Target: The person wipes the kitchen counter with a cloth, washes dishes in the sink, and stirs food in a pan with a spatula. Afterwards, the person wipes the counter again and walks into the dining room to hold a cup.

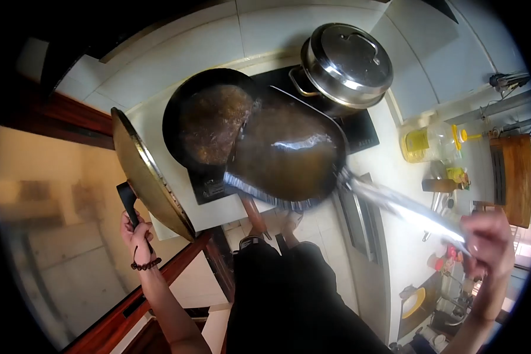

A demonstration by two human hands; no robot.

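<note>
My left hand (137, 233), with a beaded bracelet at the wrist, is closed around the black handle of a large lid (144, 171). The lid is tilted up on edge, left of a black wok (176, 106). Brownish food or sauce (215, 127) lies in the wok, and its wooden handle (253, 215) points toward me. At the right, my right hand (488, 243) grips the long metal handle of a wok spatula (295, 147). Its broad, wet-looking blade is close to the camera and hides the wok's right part. Whether the blade touches the wok I cannot tell.
A lidded steel pot (348, 71) stands at the back right on the black cooktop (363, 134). Along the right counter are a yellow-capped oil jug (428, 144), a smaller bottle (445, 184) and a wooden board (516, 180). A yellow-rimmed dish (416, 304) sits farther down.
</note>
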